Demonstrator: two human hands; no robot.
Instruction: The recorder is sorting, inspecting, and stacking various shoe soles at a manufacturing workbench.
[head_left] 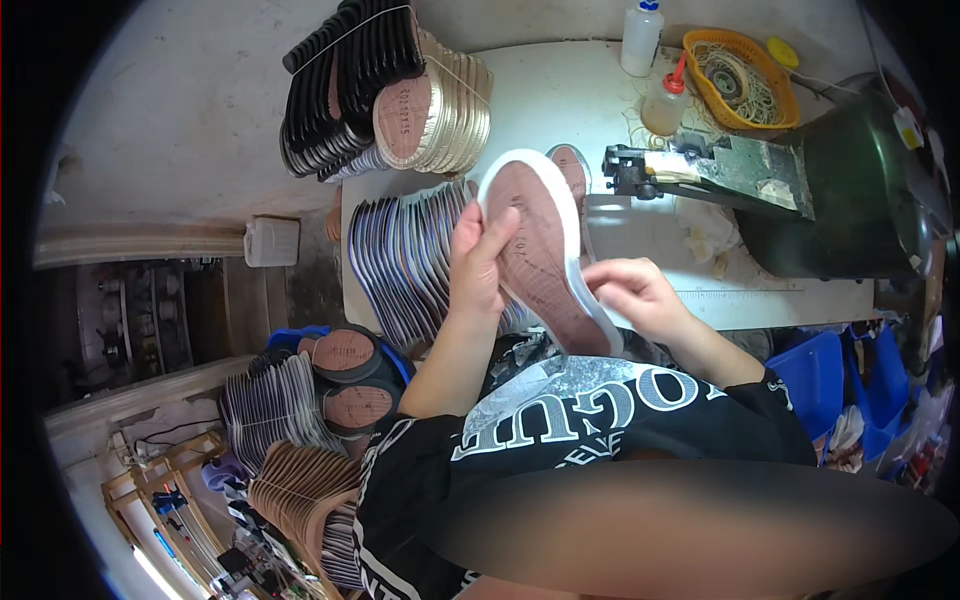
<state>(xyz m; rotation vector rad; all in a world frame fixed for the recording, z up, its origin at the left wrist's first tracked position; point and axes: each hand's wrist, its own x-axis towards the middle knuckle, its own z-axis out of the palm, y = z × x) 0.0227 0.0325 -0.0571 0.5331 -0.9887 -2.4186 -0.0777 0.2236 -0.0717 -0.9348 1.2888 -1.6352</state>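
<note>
Above the near edge of the table, my left hand (485, 257) grips a shoe insole (537, 245) by its left side, thumb across the face. The insole has a brown face with dark markings and a white to silver wrapped rim, and it is tilted with its wide end up and away. At its right edge my right hand (640, 295) is closed, fingertips bent against the silver rim; the exact pinch is partly hidden. Behind the held piece, another insole (572, 175) lies on the table. Just left of my left hand is a row of stacked insoles (405, 260) with silver-blue edges.
Tied bundles of black insoles (350, 90) and gold insoles (440, 110) sit back left. A green sewing machine (740, 175) stands right on the white table (560, 70). Behind it are a red-tipped bottle (664, 105) and a yellow basket (780, 112). Blue bins (810, 375) hang below right.
</note>
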